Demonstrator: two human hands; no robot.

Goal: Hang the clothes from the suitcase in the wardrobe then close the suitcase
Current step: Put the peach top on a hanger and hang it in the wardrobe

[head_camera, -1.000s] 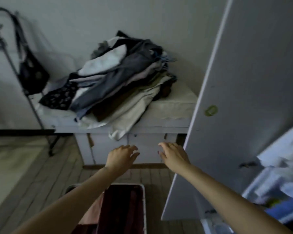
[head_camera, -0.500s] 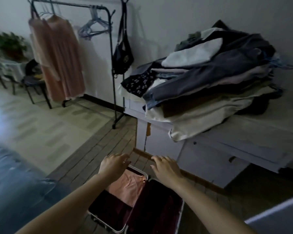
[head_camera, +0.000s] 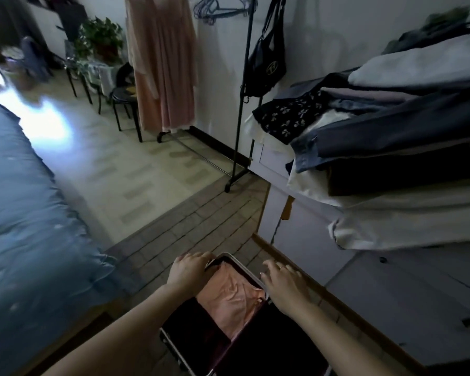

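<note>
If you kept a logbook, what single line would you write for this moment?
stage: at suitcase | left hand: on rim of open suitcase | right hand: on far rim | inside: pink garment | lid: open

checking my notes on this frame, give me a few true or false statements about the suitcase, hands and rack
1. The suitcase lies open on the floor. True.
2. A pink garment lies inside it. True.
3. The left hand holds a hanger. False: it rests at the suitcase's far rim.
4. The rack is bare. False: a pink dress and a black bag hang on it.
5. The right hand is lifting folded clothes. False: it is at the suitcase's edge.
</note>
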